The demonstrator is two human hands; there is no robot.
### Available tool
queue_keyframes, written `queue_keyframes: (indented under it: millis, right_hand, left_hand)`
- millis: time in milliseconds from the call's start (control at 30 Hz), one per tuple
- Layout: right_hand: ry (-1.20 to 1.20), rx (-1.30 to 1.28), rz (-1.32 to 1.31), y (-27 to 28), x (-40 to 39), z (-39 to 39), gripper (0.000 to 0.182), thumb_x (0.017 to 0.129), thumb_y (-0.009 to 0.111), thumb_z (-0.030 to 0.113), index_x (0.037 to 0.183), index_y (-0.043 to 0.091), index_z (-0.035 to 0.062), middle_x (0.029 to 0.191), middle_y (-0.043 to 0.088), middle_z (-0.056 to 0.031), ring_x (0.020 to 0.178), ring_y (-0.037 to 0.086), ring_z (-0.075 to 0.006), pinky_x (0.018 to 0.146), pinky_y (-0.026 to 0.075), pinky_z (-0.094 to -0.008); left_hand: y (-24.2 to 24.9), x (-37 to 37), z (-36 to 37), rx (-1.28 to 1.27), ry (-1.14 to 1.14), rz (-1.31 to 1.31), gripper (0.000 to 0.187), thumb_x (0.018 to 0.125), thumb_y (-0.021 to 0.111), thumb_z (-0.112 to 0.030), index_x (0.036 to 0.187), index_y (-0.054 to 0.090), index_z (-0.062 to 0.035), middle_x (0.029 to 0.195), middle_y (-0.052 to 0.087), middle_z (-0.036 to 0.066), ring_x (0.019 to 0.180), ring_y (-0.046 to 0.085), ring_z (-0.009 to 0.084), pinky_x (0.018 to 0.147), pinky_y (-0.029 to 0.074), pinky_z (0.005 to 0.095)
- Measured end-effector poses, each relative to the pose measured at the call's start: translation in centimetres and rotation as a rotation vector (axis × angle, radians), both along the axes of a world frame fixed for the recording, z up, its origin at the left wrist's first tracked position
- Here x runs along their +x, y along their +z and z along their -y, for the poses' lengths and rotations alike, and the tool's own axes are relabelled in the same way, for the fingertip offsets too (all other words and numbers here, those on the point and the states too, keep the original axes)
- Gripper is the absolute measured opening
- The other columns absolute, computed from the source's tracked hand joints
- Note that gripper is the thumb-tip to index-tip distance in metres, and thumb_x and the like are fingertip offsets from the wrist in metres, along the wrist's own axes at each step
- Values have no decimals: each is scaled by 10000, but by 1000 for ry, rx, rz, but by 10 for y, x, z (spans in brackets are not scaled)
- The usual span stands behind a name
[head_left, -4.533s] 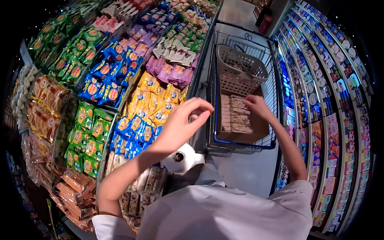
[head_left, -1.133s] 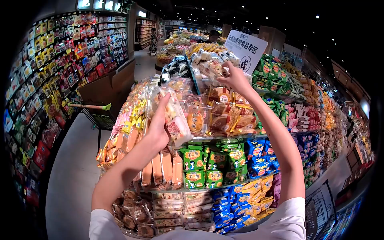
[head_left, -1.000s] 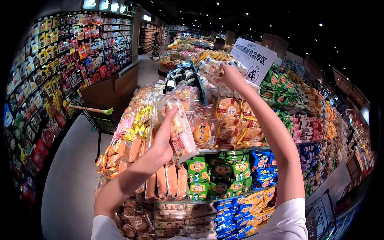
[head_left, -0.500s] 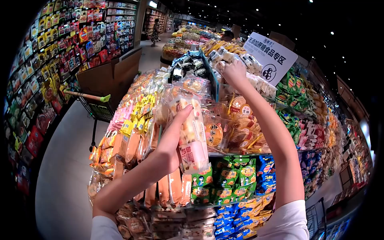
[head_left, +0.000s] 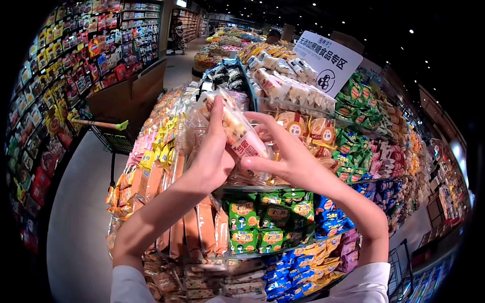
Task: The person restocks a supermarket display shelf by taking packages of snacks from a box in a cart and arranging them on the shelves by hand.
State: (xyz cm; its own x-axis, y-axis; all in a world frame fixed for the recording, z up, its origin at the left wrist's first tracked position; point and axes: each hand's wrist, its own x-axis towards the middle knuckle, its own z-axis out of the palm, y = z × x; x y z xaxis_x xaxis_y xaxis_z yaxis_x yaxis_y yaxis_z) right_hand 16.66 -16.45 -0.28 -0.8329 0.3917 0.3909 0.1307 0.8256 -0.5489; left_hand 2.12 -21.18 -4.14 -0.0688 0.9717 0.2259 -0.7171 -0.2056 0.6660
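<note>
The left hand (head_left: 212, 159) is closed around a clear-wrapped pack (head_left: 236, 126), its thumb laid across the front. The pack is tilted, with its upper end toward the left and its pink-and-white printed end low on the right; it is up in front of the stepped display, above the green packets (head_left: 245, 214). The right hand (head_left: 288, 159) stands wide beside it, thumb and fingers well apart around the pack's lower right end; whether they touch the wrapper I cannot tell.

Behind the right hand sit round biscuits (head_left: 294, 123) in clear bags with red-and-white labels. Above them, a row of white packs (head_left: 305, 93) fills the upper level, in front of a white sign (head_left: 328, 63) with dark lettering. Dark packets (head_left: 227, 76) lie to the left of those, across a divider. Long brown packs (head_left: 204, 227) stand just left of the green packets, and blue packets (head_left: 331, 219) are to their right. Yellow packets (head_left: 316, 257) and purple packets (head_left: 349, 252) occupy the lower tier.

Left of the display, a cart (head_left: 113, 141) with a green-ended handle stands on the floor (head_left: 81, 212), near a large brown carton (head_left: 129, 93). A person (head_left: 179, 38) is far down the aisle
</note>
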Motion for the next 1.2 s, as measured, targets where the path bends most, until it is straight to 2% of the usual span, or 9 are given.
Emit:
queue_keyframes:
  millis: [100, 200, 433, 567, 633, 833, 933, 967, 1200]
  right_hand:
    - [-131, 195, -42, -7, 14, -1, 648, 786, 645, 292, 1308, 317, 90, 1193, 463, -124, 1090, 452, -181, 900, 382, -325]
    - [-54, -471, -218, -10, 28, -18, 566, 829, 585, 281, 1309, 345, 102, 1156, 498, -160, 1080, 469, -205, 917, 362, -315]
    - [-256, -461, -452, 2, 79, -53, 469, 817, 603, 222, 1237, 460, 71, 1036, 568, -61, 926, 528, -88, 787, 428, -219]
    - [-594, 118, -480, 52, 99, -141, 452, 777, 627, 298, 1146, 551, 48, 858, 654, -112, 744, 614, -113, 670, 472, -233]
    - [-743, 344, -312, 73, 99, -177, 423, 737, 600, 326, 1054, 608, 48, 825, 655, -131, 741, 639, -212, 697, 481, -321]
    - [-1039, 508, 42, 63, 55, -259, 324, 700, 552, 291, 873, 658, 38, 823, 639, -180, 784, 598, -356, 734, 471, -398]
    - [-1125, 659, 85, 46, 39, -281, 309, 715, 537, 285, 862, 665, 46, 816, 638, -174, 797, 597, -346, 788, 443, -421]
    - [-1153, 656, 130, 40, 37, -285, 397, 749, 595, 383, 912, 659, 27, 898, 635, -141, 943, 557, -269, 872, 399, -413]
    - [-899, 471, 277, 51, 47, -279, 561, 755, 536, 580, 887, 650, 46, 890, 627, -174, 886, 573, -337, 784, 374, -553]
  left_hand:
    - [5, 22, -18, 11, 64, 10, 709, 830, 318, -648, 1248, 326, -75, 1080, 509, 110, 985, 549, 221, 835, 462, 378]
    - [10, 44, -35, 47, 97, 22, 652, 859, 330, -598, 1257, 324, -81, 1145, 469, 94, 1050, 501, 202, 879, 428, 362]
    - [15, 85, -66, -9, 136, -69, 587, 865, 463, -492, 1247, 332, -65, 1169, 440, 92, 1103, 412, 178, 970, 307, 325]
    - [11, 91, -78, -6, 240, -160, 508, 859, 545, -340, 1213, 340, -39, 1046, 454, 83, 997, 431, 182, 919, 346, 324]
    - [8, 91, -83, -8, 228, -184, 465, 852, 555, -243, 1208, 341, -33, 1040, 456, 89, 964, 447, 168, 881, 374, 327]
    - [1, 86, -86, -72, 180, -186, 418, 836, 548, -158, 1192, 370, -29, 1015, 482, 83, 924, 473, 156, 826, 401, 315]
    - [3, 81, -80, -92, 176, -214, 382, 830, 537, -125, 1171, 394, -27, 1015, 497, 85, 920, 480, 152, 815, 400, 307]
    - [2, 79, -77, -87, 169, -224, 364, 832, 530, -115, 1161, 401, -30, 1008, 501, 83, 918, 482, 149, 807, 400, 302]
    - [-9, 76, -73, -83, 100, -247, 253, 844, 511, -98, 1080, 441, -40, 974, 519, 68, 881, 500, 137, 778, 405, 293]
